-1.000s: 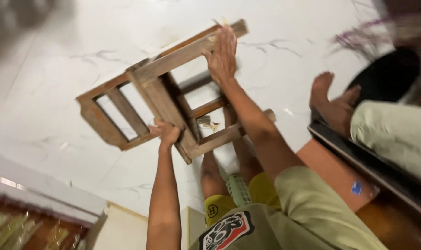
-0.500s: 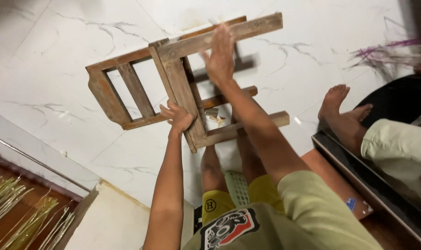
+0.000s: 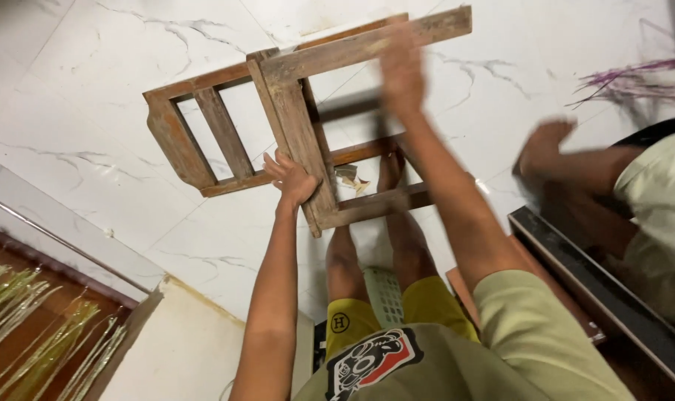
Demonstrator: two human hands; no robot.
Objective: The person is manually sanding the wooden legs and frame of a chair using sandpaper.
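Head view. The wooden frame (image 3: 293, 126), a worn slatted piece with several crossbars, hangs tilted above the white marble floor (image 3: 92, 96), its long top rail running toward 2 o'clock. Your left hand (image 3: 293, 178) is closed around the thick central upright, gripping it at the junction with a lower crossbar. Your right hand (image 3: 402, 70) appears open and flat against the top rail; motion blur hides the fingers, so contact is probable, not certain.

Change since half a second ago: the right hand has travelled along the top rail toward 2 o'clock, and the frame sits slightly higher in view. The left grip has stayed in place. Judged from this, the left hand carries the frame while the right repositions.

Your bare legs (image 3: 367, 252) extend beneath the frame. At 3 o'clock another person's foot (image 3: 542, 145), blurred, is raised near a dark ledge (image 3: 597, 282). Pale green strips (image 3: 33, 334) lie at 8 o'clock.
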